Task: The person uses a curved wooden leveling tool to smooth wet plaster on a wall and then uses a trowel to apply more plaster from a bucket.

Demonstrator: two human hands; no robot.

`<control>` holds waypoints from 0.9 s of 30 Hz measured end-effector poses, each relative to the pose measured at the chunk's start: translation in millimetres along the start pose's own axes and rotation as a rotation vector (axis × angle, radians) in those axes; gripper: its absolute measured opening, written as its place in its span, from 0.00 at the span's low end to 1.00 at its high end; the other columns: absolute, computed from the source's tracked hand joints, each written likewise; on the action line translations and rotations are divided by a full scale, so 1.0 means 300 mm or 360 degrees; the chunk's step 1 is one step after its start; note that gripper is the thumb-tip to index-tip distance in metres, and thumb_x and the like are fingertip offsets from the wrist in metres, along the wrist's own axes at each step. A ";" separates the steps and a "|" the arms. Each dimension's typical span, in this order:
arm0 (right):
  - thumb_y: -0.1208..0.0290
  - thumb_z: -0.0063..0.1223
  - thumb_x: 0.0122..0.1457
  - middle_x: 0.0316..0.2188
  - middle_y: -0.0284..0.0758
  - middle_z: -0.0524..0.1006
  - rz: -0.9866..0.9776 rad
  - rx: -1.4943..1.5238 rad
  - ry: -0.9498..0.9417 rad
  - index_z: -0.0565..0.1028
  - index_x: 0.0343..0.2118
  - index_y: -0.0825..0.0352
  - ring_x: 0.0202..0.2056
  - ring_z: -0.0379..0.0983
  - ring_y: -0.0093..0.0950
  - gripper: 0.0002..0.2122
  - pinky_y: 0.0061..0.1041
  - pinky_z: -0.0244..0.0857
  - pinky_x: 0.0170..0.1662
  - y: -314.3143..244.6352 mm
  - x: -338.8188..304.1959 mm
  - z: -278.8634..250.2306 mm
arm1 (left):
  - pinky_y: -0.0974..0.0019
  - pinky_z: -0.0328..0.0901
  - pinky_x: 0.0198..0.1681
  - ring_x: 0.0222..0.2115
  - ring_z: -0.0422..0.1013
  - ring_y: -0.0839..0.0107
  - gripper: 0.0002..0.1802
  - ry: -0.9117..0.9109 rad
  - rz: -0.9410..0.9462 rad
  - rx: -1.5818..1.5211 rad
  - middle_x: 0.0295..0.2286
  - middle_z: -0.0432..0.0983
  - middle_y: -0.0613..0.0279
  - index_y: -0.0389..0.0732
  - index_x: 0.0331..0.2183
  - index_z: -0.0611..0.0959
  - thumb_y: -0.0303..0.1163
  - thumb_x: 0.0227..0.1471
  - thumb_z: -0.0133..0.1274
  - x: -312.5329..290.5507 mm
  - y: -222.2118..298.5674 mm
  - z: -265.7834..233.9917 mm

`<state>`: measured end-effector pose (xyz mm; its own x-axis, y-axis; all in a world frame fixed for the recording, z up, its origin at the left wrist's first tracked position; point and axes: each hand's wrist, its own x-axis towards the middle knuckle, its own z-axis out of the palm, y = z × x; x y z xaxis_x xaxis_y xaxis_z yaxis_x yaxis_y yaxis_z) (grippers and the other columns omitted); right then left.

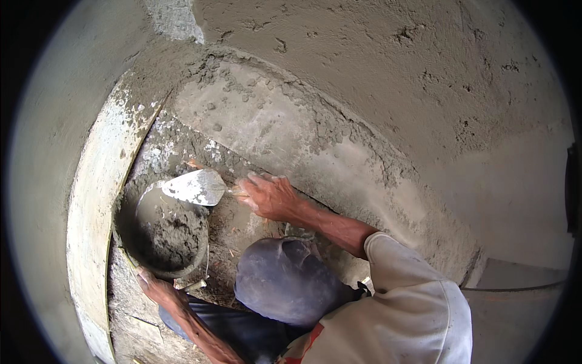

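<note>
My right hand (pixel 271 195) is closed around the handle of a pointed trowel (pixel 197 187). The trowel's pale blade, spotted with mortar, reaches over the far right rim of a round dark bucket (pixel 195 258). Inside the bucket lies grey, lumpy wet mortar (pixel 176 236), heaped toward the right side. My left hand (pixel 159 290) is at the bucket's near rim, with its fingers partly hidden against the outer wall; it appears to grip the rim.
A long pale board (pixel 97 200) stands curved along the left. Freshly plastered wall (pixel 364 54) rises ahead and right. Below it runs a concrete ledge (pixel 260 115) strewn with mortar crumbs. My bent knee (pixel 285 282) is close to the bucket's right.
</note>
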<state>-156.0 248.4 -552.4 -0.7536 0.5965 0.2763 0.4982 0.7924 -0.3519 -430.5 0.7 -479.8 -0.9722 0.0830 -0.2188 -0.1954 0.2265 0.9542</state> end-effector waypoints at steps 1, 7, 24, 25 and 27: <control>0.58 0.61 0.65 0.49 0.49 0.82 0.0250 0.0026 -0.0070 0.77 0.57 0.62 0.45 0.82 0.52 0.21 0.52 0.76 0.44 -0.004 -0.023 -0.018 | 0.58 0.69 0.56 0.48 0.74 0.56 0.37 0.0007 0.0005 0.0007 0.53 0.76 0.41 0.26 0.65 0.69 0.49 0.72 0.49 0.024 -0.026 -0.025; 0.51 0.57 0.68 0.36 0.53 0.84 0.1063 0.0087 -0.0442 0.81 0.48 0.65 0.40 0.81 0.56 0.19 0.50 0.73 0.44 0.418 -0.403 -0.304 | 0.57 0.66 0.60 0.53 0.73 0.55 0.37 0.0039 -0.0018 0.0161 0.56 0.76 0.38 0.23 0.62 0.75 0.51 0.74 0.44 0.038 -0.039 -0.071; 0.59 0.65 0.63 0.37 0.41 0.83 0.0562 -0.0594 0.0184 0.82 0.52 0.60 0.34 0.84 0.42 0.17 0.42 0.78 0.31 0.266 0.021 -0.252 | 0.60 0.66 0.59 0.50 0.72 0.61 0.37 -0.0121 0.0088 0.0149 0.54 0.76 0.47 0.23 0.64 0.69 0.49 0.74 0.48 0.107 -0.099 -0.103; 0.59 0.65 0.62 0.40 0.41 0.83 0.0372 -0.0489 0.0267 0.81 0.52 0.60 0.36 0.84 0.43 0.18 0.42 0.79 0.32 0.165 0.054 -0.215 | 0.61 0.66 0.58 0.49 0.72 0.61 0.36 -0.0162 0.0096 0.0152 0.53 0.76 0.47 0.23 0.64 0.69 0.49 0.74 0.48 0.094 -0.088 -0.088; 0.65 0.60 0.63 0.51 0.47 0.79 0.0156 -0.0143 0.0046 0.76 0.57 0.65 0.48 0.80 0.49 0.21 0.53 0.76 0.48 -0.018 0.091 -0.105 | 0.60 0.68 0.55 0.46 0.73 0.61 0.35 -0.0156 0.0138 0.0048 0.51 0.78 0.47 0.24 0.63 0.72 0.49 0.74 0.47 0.116 -0.114 -0.122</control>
<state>-165.9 264.3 -514.8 -0.6873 0.6741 0.2706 0.6063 0.7376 -0.2973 -462.4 -39.7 -512.5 -0.9678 0.1975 -0.1560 -0.1058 0.2432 0.9642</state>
